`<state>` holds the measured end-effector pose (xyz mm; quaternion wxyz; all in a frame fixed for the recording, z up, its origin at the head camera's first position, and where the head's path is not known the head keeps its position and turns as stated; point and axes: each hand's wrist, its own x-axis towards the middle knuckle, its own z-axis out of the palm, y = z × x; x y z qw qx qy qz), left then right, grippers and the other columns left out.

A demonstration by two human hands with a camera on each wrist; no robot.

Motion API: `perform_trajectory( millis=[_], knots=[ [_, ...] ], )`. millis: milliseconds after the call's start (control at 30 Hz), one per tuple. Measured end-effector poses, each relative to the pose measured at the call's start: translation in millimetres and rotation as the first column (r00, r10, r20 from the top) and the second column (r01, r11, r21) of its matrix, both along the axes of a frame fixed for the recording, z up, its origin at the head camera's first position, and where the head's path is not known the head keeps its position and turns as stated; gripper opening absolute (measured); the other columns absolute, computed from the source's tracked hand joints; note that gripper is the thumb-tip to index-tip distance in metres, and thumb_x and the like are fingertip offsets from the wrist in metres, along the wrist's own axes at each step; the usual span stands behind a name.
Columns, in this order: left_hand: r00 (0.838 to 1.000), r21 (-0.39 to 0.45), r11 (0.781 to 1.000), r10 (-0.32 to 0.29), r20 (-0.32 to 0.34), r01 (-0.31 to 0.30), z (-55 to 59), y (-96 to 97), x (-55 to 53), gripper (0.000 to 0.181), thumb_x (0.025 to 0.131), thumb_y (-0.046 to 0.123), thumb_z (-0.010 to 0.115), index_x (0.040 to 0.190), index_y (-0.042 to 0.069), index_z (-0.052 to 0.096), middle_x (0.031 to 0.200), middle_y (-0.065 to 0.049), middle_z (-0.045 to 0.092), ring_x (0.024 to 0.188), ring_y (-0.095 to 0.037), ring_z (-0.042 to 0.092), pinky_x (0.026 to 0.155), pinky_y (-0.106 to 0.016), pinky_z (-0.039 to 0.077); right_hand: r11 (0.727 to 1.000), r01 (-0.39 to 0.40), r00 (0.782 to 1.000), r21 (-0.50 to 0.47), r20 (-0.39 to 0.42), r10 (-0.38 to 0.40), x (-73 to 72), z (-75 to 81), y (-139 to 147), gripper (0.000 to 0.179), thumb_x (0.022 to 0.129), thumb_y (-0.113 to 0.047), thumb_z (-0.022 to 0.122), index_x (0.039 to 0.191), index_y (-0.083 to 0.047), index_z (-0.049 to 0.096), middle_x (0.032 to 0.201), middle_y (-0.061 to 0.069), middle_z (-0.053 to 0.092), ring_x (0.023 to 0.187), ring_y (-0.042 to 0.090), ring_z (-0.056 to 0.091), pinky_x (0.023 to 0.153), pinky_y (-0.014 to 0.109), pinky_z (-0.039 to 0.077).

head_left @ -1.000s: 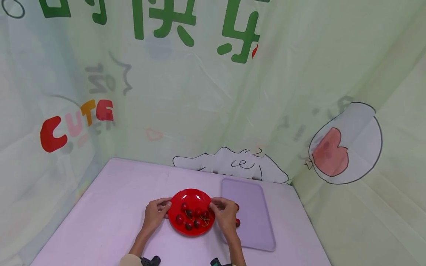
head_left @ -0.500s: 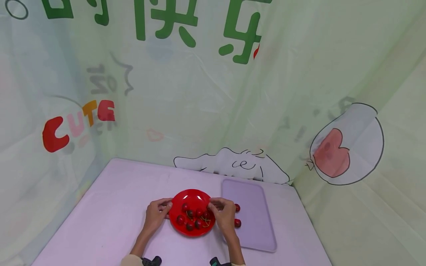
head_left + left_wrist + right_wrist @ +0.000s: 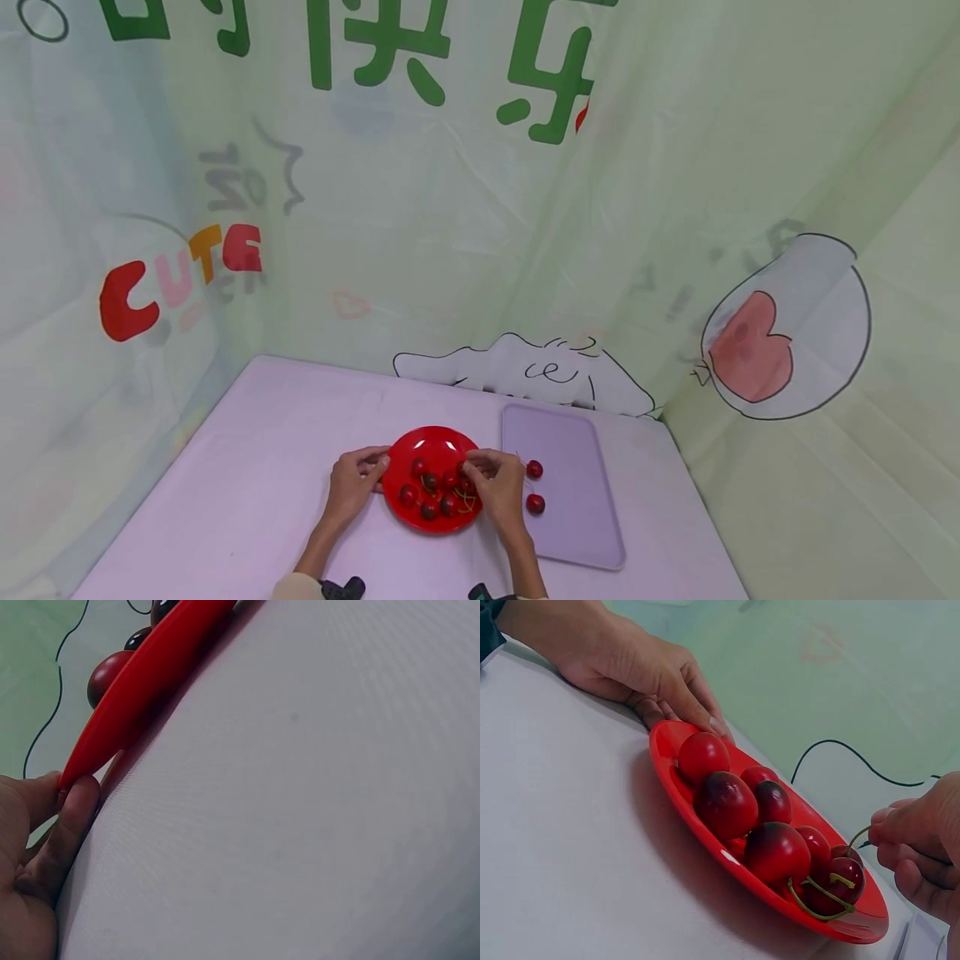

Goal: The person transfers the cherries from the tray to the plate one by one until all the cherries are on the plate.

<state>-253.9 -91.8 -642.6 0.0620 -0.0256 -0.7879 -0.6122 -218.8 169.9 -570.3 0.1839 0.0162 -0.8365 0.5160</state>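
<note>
A round red plate holds several dark red cherries, some with green stems. My left hand pinches the plate's left rim between thumb and fingers, and in the left wrist view that rim is raised off the table. Over the plate's right side, my right hand pinches a thin green stem between thumb and fingertip. That stem leads down to a cherry at the plate's edge, partly hidden behind another cherry.
Right of the plate lies a pale purple tray, with an upper cherry and a lower cherry near its left side. A white-covered table carries everything. Printed curtains hang behind it and at both sides.
My right hand has left the plate's right rim, shifting slightly left over the plate to a cherry stem. Both tray cherries show more fully. My left hand stays on the rim.
</note>
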Motion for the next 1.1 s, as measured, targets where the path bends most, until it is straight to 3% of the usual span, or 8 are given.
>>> perform_trajectory(
  millis=[200, 467, 833, 1100],
  knots=[
    [1.000, 0.003, 1.000, -0.003, 0.015, 0.003, 2.2, 0.3, -0.2, 0.027, 0.105, 0.014, 0.074, 0.131, 0.006, 0.078, 0.108, -0.014, 0.079, 0.069, -0.008, 0.070, 0.065, -0.018, 0.062, 1.000, -0.019, 0.999, 0.011, -0.034, 0.019, 2.7, 0.0, -1.8, 0.016, 0.091, 0.000, 0.086, 0.107, -0.002, 0.086, 0.095, 0.011, 0.085, 0.076, 0.005, 0.071, 0.074, 0.016, 0.062],
    [1.000, 0.015, 1.000, -0.002, 0.021, 0.002, 5.1, 0.2, 1.0, 0.028, 0.104, 0.012, 0.074, 0.131, 0.005, 0.078, 0.110, -0.015, 0.079, 0.069, -0.007, 0.069, 0.064, -0.017, 0.061, 1.000, -0.028, 0.999, 0.012, 0.033, 0.028, 6.8, 0.2, -1.9, 0.015, 0.093, -0.004, 0.085, 0.108, -0.005, 0.086, 0.098, 0.009, 0.085, 0.078, 0.009, 0.072, 0.075, 0.014, 0.060],
    [1.000, 0.006, 1.000, -0.002, 0.024, 0.002, 7.1, 0.8, -0.4, 0.028, 0.105, 0.012, 0.074, 0.132, 0.005, 0.078, 0.111, -0.014, 0.078, 0.073, -0.008, 0.070, 0.065, -0.016, 0.062, 0.999, -0.031, 0.998, 0.010, 0.047, 0.030, 8.6, 5.5, -2.8, 0.018, 0.093, -0.004, 0.086, 0.110, -0.007, 0.086, 0.099, 0.009, 0.085, 0.081, 0.013, 0.074, 0.076, 0.014, 0.060],
    [1.000, 0.010, 1.000, 0.000, 0.019, 0.000, 6.4, 0.4, 1.4, 0.027, 0.105, 0.012, 0.074, 0.130, 0.005, 0.078, 0.107, -0.014, 0.079, 0.068, -0.007, 0.070, 0.064, -0.017, 0.062, 1.000, -0.003, 0.998, 0.010, 0.067, 0.002, 13.0, 6.2, 0.1, 0.022, 0.092, -0.006, 0.087, 0.114, -0.007, 0.085, 0.100, 0.006, 0.085, 0.084, 0.009, 0.073, 0.078, 0.015, 0.060]
  ],
)
